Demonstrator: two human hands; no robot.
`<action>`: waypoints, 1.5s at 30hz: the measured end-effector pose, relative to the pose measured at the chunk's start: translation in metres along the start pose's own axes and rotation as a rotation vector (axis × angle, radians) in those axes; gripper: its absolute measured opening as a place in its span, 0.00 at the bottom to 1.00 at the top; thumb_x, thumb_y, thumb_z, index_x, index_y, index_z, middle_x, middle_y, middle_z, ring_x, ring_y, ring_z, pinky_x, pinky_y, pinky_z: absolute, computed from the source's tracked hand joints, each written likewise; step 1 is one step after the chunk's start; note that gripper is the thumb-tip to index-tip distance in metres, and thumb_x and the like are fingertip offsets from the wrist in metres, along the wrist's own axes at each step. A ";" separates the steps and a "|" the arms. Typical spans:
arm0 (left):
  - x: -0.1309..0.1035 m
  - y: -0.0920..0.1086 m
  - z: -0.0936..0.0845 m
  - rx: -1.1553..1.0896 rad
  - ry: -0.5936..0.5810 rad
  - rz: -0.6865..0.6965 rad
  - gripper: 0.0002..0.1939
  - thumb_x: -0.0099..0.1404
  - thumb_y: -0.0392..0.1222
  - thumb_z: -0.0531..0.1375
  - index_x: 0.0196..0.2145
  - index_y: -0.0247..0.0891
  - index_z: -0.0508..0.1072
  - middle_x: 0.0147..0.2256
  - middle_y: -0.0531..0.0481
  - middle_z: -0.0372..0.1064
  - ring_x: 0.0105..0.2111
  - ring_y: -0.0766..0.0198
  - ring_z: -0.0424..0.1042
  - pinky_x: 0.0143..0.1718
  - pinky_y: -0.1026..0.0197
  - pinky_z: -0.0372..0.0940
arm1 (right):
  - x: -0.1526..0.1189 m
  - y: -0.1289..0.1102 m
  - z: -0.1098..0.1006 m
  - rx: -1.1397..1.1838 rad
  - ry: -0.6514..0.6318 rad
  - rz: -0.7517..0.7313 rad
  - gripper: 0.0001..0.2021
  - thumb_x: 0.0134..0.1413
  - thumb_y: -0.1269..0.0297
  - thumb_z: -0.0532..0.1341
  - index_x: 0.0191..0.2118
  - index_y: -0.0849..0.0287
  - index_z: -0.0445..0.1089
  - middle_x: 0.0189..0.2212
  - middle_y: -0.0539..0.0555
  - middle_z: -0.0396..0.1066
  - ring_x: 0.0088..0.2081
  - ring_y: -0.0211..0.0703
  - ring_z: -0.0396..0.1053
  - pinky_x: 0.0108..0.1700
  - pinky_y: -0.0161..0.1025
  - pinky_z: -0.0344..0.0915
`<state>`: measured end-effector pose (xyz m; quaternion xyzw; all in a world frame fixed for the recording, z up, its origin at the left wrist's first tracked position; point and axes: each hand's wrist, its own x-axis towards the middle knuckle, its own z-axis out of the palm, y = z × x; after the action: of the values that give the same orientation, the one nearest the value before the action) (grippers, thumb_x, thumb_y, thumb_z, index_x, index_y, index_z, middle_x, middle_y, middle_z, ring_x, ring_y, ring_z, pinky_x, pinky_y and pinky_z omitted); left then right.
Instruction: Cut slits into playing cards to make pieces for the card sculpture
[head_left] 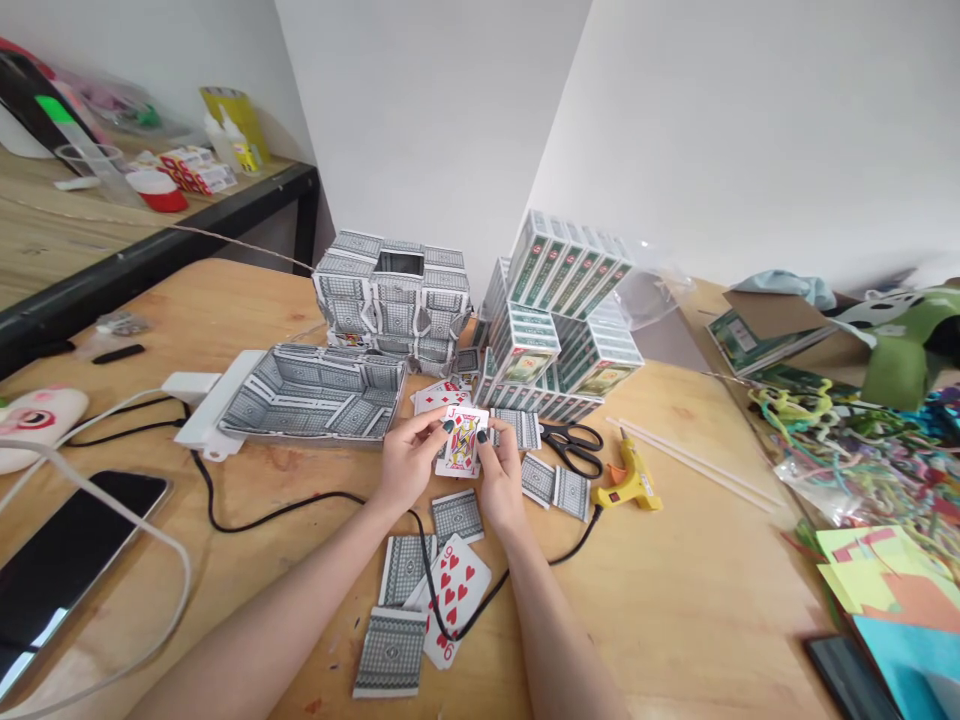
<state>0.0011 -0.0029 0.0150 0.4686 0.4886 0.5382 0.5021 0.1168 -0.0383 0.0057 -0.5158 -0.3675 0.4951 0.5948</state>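
A jack of diamonds playing card (460, 450) faces up between my two hands. My left hand (412, 455) pinches its left edge, and my right hand (501, 475) grips the right edge with the thumb on its face. Below them lie a nine of hearts (459, 590) and several patterned, folded-looking cards (390, 650). Just right of my right hand are black scissors (577, 445), two more patterned cards (571, 492) and a yellow glue gun (634, 475). Behind my left hand rests an open tray covered in cards (315, 395).
A box-like structure made of cards (397, 290) stands at the back, beside stacked card packs (574, 270). The glue gun's black cable (300, 500) crosses the table under my arms. A phone (71, 560) lies left; pipe cleaners (847, 450) and coloured paper (892, 590) lie right.
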 end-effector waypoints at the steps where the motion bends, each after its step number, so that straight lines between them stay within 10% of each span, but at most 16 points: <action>1: 0.000 -0.001 0.000 0.012 -0.011 0.011 0.14 0.50 0.40 0.61 0.37 0.36 0.76 0.27 0.51 0.70 0.24 0.68 0.65 0.25 0.67 0.61 | 0.000 0.000 0.000 0.009 0.012 -0.006 0.11 0.51 0.58 0.56 0.39 0.54 0.59 0.23 0.45 0.63 0.22 0.35 0.60 0.24 0.32 0.58; 45: -0.005 -0.001 0.002 -0.047 -0.190 0.044 0.14 0.57 0.38 0.54 0.43 0.36 0.69 0.41 0.48 0.70 0.35 0.63 0.69 0.33 0.65 0.64 | -0.005 -0.004 0.009 0.188 -0.041 -0.024 0.14 0.51 0.57 0.56 0.44 0.52 0.57 0.33 0.50 0.69 0.31 0.42 0.68 0.29 0.36 0.65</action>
<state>0.0039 -0.0078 0.0143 0.5163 0.4156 0.5135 0.5450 0.1078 -0.0413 0.0117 -0.4429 -0.3378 0.5308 0.6387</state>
